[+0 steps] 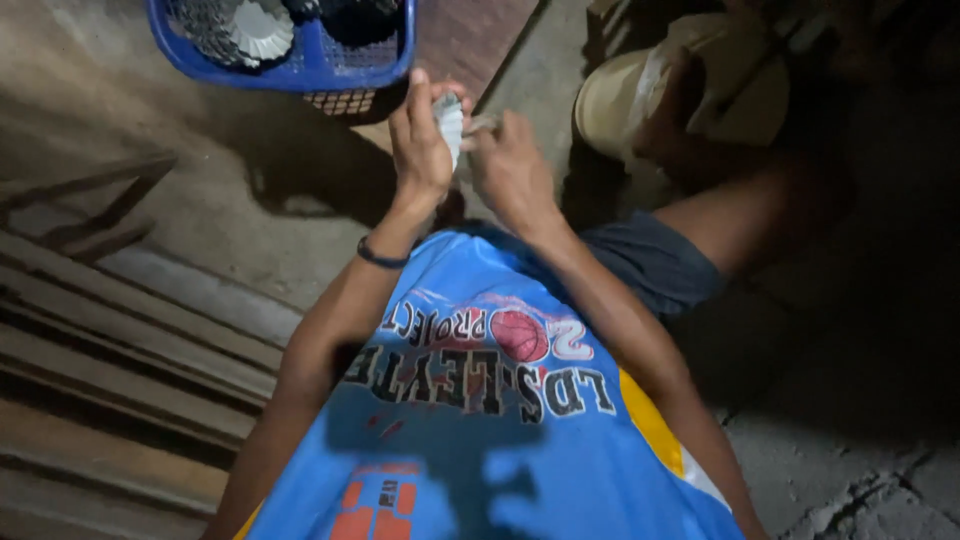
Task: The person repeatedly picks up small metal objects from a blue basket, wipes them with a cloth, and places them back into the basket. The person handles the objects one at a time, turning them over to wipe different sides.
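Holding a small fluted metal cup (450, 122) between both hands above the lap; left hand (420, 150) wraps its fingers closed around the cup's left side; right hand (510, 170) pinches the cup's right edge with its fingertips; blue plastic basket (330, 65) just beyond the hands, containing more fluted cups (255, 30); concrete floor (230, 200) beneath; wooden slats (120, 340) at left.

blue basket (320, 62): top cut by frame edge | fluted metal cups (262, 28): count unclear | pale fluted piece (450, 122): mostly hidden between hands, possibly metal | right side: too dark
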